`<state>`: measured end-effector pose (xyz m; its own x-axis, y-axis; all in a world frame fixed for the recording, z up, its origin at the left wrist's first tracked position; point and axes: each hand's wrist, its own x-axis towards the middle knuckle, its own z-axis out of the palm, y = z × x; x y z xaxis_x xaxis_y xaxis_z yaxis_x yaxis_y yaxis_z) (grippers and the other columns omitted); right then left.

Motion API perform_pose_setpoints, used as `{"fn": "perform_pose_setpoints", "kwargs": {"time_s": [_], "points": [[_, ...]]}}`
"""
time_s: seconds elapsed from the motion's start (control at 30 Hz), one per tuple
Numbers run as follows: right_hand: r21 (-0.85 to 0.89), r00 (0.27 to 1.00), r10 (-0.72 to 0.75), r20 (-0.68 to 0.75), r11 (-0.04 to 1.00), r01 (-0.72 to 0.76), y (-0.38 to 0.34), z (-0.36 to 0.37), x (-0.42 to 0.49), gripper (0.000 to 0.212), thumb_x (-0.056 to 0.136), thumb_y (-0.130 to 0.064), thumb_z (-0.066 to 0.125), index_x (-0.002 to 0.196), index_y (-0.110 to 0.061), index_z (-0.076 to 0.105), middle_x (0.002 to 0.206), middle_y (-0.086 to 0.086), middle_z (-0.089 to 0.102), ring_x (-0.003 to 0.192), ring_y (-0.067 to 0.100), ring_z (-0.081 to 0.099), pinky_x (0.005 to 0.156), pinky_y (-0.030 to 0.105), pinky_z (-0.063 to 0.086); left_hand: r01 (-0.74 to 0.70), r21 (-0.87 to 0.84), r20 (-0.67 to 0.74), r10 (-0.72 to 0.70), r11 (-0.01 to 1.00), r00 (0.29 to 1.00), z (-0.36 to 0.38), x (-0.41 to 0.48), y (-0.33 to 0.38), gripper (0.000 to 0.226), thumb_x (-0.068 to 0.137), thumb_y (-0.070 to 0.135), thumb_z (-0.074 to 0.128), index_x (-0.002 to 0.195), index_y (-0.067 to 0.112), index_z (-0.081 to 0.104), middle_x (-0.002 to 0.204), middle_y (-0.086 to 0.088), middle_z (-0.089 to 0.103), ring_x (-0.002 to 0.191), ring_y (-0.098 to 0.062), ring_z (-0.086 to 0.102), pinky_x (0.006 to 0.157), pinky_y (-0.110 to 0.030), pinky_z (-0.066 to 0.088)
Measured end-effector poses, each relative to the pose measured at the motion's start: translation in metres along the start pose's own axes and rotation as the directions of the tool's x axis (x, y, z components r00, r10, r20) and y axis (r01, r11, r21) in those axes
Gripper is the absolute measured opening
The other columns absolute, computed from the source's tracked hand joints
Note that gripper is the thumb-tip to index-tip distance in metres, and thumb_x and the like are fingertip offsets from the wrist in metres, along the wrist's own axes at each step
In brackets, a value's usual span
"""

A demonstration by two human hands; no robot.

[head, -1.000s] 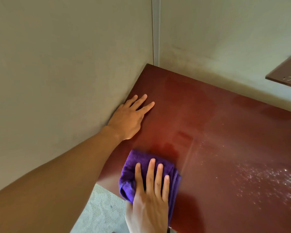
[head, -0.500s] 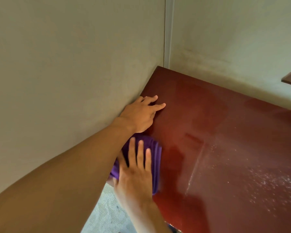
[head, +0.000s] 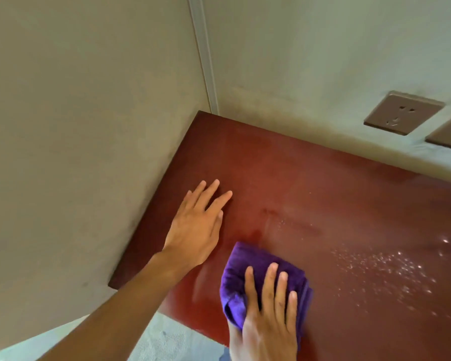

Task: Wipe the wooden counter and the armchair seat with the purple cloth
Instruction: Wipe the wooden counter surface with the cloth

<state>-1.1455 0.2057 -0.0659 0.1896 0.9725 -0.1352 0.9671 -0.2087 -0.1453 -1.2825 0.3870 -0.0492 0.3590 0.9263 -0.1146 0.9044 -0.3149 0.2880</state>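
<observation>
On a red-brown wooden counter [head: 310, 183] set into a wall corner, the right hand [head: 267, 316] presses the folded purple cloth [head: 248, 267] flat near the front edge, best swept rightward through the droplets [head: 380, 267], while the left hand [head: 198, 225] braces, fingers spread.

Lighting: soft, warm, moderately bright, with no hard-edged shadows. Tabletop [head: 323, 183]: glossy red-brown, with scattered white glints on droplets [head: 391, 269] at right and a pale sheen streak near centre. Shadow: dark band along the left wall [head: 76, 126] joint; faint shade under the left hand [head: 195, 230]. Focus: slightly soft overall (compression haze). Blur: right hand [head: 268, 324] and purple cloth [head: 235, 277] smeared at edges. Distortion: wide-angle bowing of the corner trim [head: 203, 56].
</observation>
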Motion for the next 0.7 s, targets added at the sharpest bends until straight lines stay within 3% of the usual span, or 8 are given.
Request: {"fn": "perform_pose_setpoints", "kwargs": {"time_s": [0.07,0.2,0.3,0.4,0.6,0.7], "points": [[-0.026,0.996,0.085,-0.016,0.996,-0.085,0.028,0.0,-0.002,0.083,0.069,-0.057,0.049,0.141,-0.018,0.058,0.153,0.023,0.042,0.141,0.037,0.039,0.108,0.056,0.034,0.009,0.058,0.04,-0.011,0.998,0.999,0.012,-0.015,0.019,0.051,0.104,0.031,0.027,0.155,0.037,0.028,0.166,0.004,0.019,0.155,-0.022,0.009,0.124,-0.047,0.016],[0.002,0.995,0.088,-0.042,0.996,-0.088,0.039,0.004,0.003,0.085,0.077,-0.068,0.046,0.146,-0.019,0.05,0.157,0.023,0.036,0.145,0.039,0.034,0.112,0.06,0.031,0.061,0.172,0.082,-0.076,0.983,0.994,0.032,-0.026,0.039,0.055,0.103,0.035,0.022,0.157,0.041,0.015,0.168,0.002,0.01,0.155,-0.028,0.004,0.123,-0.054,0.015],[0.105,0.993,0.102,-0.066,0.99,-0.095,0.031,0.002,0.028,0.08,0.091,-0.071,0.033,0.155,-0.023,0.036,0.165,0.019,0.02,0.153,0.039,0.018,0.12,0.059,0.02,0.076,0.214,0.063,-0.091,0.974,0.994,0.038,-0.025,0.039,0.056,0.102,0.035,0.024,0.157,0.04,0.015,0.168,0.0,0.012,0.154,-0.03,0.008,0.122,-0.055,0.016],[0.109,0.994,0.093,-0.063,0.99,-0.086,0.026,-0.005,0.078,0.077,0.097,-0.07,0.023,0.159,-0.026,0.025,0.167,0.018,0.011,0.155,0.036,0.005,0.122,0.058,0.013,0.062,0.229,0.056,-0.077,0.971,0.995,0.04,-0.025,0.035,0.057,0.101,0.037,0.026,0.157,0.041,0.014,0.168,0.0,0.013,0.154,-0.03,0.011,0.122,-0.055,0.018],[0.066,0.992,0.07,-0.101,0.996,-0.064,0.021,-0.019,0.202,0.077,0.097,-0.072,0.017,0.159,-0.027,0.023,0.167,0.02,0.011,0.154,0.039,0.005,0.124,0.056,0.005,0.072,0.226,0.005,-0.075,0.972,0.997,0.046,-0.027,0.032,0.055,0.103,0.039,0.024,0.157,0.042,0.013,0.168,0.002,0.013,0.154,-0.028,0.01,0.122,-0.054,0.018],[0.072,0.997,0.06,-0.037,0.996,-0.058,0.026,-0.028,0.256,0.081,0.093,-0.074,0.01,0.161,-0.03,0.015,0.168,0.017,0.001,0.155,0.036,-0.004,0.124,0.054,-0.002,0.071,0.222,-0.015,-0.069,0.973,0.997,0.048,-0.027,0.031,0.055,0.103,0.039,0.023,0.157,0.043,0.012,0.168,0.002,0.012,0.154,-0.029,0.011,0.122,-0.054,0.018]]}}
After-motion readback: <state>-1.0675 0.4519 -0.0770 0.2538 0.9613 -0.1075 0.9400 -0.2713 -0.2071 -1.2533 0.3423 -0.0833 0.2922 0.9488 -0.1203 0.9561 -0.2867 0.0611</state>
